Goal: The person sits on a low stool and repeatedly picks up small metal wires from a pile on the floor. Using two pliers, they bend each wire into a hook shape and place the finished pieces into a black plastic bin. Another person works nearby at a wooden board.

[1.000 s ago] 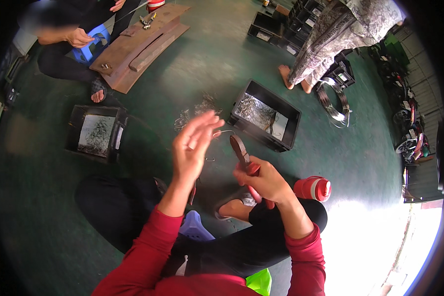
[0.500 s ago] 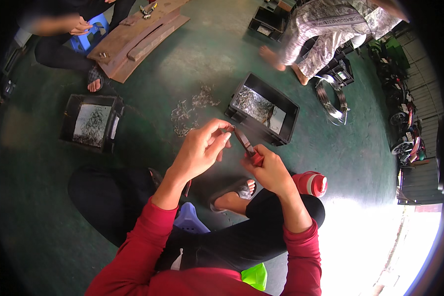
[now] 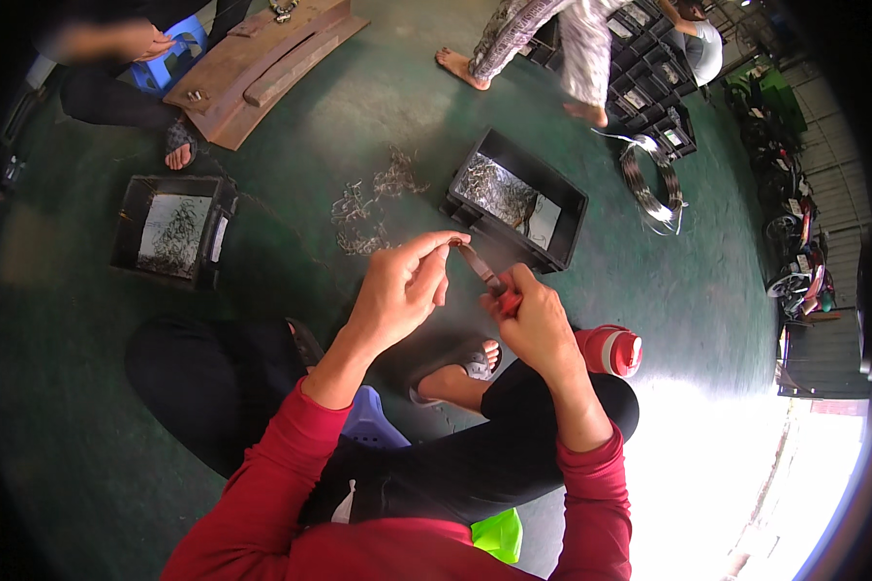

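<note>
My right hand is wrapped round the red handles of a pair of pliers, whose jaws point up and to the left. At the jaws' tip, the thumb and forefinger of my left hand pinch together. Whatever they hold is too small to make out. Just beyond the pliers stands a black crate with a heap of small bent metal pieces on a pale lining. More such metal pieces lie loose on the green floor, past my left hand.
Another black crate holds metal pieces at left. A red jug stands by my right knee. Farther off are a wire coil, stacked crates, a walking person, a brown board with a seated person beside it, and motorbikes.
The walking person in patterned trousers has stepped left, uncovering stacked crates and another person behind. The pliers have shifted slightly, still meeting my left fingertips.
</note>
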The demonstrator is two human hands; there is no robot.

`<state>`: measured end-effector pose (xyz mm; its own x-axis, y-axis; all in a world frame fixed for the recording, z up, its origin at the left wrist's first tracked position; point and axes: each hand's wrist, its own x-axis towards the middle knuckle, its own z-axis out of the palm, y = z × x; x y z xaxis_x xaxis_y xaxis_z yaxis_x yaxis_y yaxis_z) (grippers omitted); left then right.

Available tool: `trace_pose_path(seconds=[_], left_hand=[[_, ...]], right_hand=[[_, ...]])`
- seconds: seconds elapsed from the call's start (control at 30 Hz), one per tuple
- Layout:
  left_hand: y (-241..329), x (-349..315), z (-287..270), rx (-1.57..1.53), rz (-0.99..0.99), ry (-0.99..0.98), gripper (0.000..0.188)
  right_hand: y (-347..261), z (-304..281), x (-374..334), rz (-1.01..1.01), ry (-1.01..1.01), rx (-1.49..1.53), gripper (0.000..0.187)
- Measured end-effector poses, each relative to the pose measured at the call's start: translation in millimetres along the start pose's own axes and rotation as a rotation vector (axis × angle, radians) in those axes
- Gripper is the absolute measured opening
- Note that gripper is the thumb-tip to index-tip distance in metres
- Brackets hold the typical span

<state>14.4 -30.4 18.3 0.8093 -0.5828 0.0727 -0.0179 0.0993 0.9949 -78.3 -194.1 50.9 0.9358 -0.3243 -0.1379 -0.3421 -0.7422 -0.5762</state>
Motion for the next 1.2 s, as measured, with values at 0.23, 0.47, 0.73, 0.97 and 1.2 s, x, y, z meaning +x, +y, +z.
trace_pose_path(seconds=[0.23, 0.47, 0.73, 0.97, 1.2], left_hand=[[4.4, -2.4, 4.1, -0.153, -0.144, 0.001, 0.027], [5.1, -3.2, 5.0, -0.211, -0.161, 0.004, 0.028], [0.7, -0.6, 3.7, -0.233, -0.184, -0.029, 0.028], [-7.1, 4.3, 8.6, -0.239, -0.198, -0.096, 0.031], [-15.5, 10.6, 1.0, -0.576, -0.36, -0.21, 0.026]], right_hand=[[9.8, 5.7, 1.9, -0.095, 0.09, -0.063, 0.025], [11.5, 10.5, 2.9, -0.136, 0.178, -0.179, 0.026], [10.9, 9.7, 3.3, -0.064, 0.143, -0.245, 0.033], [19.9, -14.7, 3.6, 0.077, -0.211, 0.258, 0.047], [29.9, -48.4, -4.1, 0.156, -0.083, 0.384, 0.045]])
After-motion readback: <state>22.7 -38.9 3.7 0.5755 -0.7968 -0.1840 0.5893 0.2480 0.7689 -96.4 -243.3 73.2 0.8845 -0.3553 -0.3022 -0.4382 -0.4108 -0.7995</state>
